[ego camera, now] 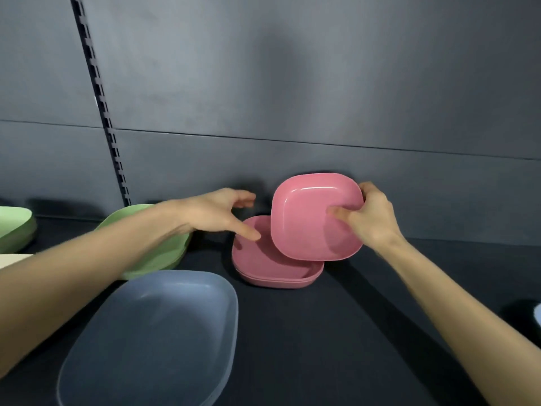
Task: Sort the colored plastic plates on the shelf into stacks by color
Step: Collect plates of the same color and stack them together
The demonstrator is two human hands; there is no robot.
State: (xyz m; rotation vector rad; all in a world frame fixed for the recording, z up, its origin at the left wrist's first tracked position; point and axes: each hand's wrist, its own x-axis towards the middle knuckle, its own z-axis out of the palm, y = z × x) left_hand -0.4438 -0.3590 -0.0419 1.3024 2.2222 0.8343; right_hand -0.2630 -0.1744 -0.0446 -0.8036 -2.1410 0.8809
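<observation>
Grey back wall (292,83) fills the top half, with a slotted rail (102,106) running down it on the left. The dark shelf (351,317) below carries everything.

The blue plates (164,332) are the biggest thing in view, stacked front left, nearest me. The green plates (128,215) are stacked behind them and partly hidden by my left forearm. The pink stack (263,265) sits mid-shelf near the wall, right of the green and apart from the blue, a few plates deep.

The pink plate (310,212) is off the shelf in my right hand (371,218). It is tilted with its face toward me, above the stack's back right part and overlapping it in view. I grip its right edge, thumb on the inner face and fingers curled round behind the rim.

My left hand (216,212) is open with fingers spread and holds nothing. It hovers at the stack's left side, thumb tip down over the top plate. Can't tell if it touches.

Far left edge: another green plate (14,224), cut off, with a cream plate (11,259) sliver just below it. Far right edge: a pale thing (538,315), too cropped to tell.
</observation>
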